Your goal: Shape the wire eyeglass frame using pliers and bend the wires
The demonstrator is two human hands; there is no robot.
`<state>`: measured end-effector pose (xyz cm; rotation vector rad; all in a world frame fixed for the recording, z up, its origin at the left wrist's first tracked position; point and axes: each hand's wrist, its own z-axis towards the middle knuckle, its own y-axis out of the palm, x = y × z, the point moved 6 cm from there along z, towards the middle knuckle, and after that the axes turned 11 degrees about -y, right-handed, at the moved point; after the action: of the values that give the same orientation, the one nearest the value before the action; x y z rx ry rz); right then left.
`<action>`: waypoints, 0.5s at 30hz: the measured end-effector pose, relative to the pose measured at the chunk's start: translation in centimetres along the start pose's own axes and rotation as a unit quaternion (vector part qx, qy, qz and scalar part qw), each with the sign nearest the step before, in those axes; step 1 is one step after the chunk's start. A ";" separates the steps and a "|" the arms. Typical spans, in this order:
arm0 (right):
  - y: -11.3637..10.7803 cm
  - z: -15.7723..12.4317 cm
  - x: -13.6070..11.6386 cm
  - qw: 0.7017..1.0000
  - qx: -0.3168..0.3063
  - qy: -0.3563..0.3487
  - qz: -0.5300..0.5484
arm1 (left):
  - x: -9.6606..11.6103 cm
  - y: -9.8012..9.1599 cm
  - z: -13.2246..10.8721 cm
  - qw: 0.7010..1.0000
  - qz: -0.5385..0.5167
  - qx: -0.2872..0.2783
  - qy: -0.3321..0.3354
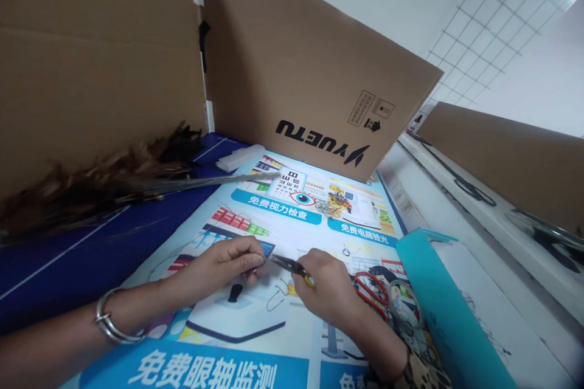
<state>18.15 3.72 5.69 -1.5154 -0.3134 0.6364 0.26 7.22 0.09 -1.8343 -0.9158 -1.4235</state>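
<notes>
My right hand [331,285] is closed around a pair of needle-nose pliers [286,263], whose dark jaws point left. Just beyond the tips, my left hand [241,258] pinches its thumb and fingers together. What it holds is too small to make out. The plier tips are close to those fingertips; I cannot tell whether they touch. Below the pliers, a thin bent wire [275,299] lies on the printed poster sheet [237,322]. Scissors with red handles [371,292] and a pale ring-shaped coil [405,304] lie to the right of my right hand.
Dark brown feathers [91,185] and a bundle of long thin wires [205,181] lie at the left. Cardboard panels [292,61] stand behind. A small tangle of wire [326,208] is further back. An open turquoise box [451,304] stands at the right.
</notes>
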 end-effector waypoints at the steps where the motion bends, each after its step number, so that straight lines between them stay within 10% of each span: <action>1: 0.2 0.1 0.4 0.999 0.018 0.004 0.037 | -0.1 -0.1 0.0 1.000 -0.011 0.001 -0.005; 5: 1.6 0.5 2.1 0.956 0.106 0.064 0.265 | -0.2 0.0 -0.1 0.999 -0.039 -0.004 -0.017; 11: 4.6 0.9 1.1 0.815 0.071 0.062 0.572 | 0.0 0.8 -0.2 0.996 -0.083 -0.044 -0.005; 15: 4.5 1.0 0.5 0.820 0.069 0.058 0.565 | -0.1 1.2 -0.2 0.994 -0.093 -0.062 0.000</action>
<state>17.15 4.50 1.21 -1.4883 0.8046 1.4393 1.10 6.37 -0.06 -1.8782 -1.0414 -1.6276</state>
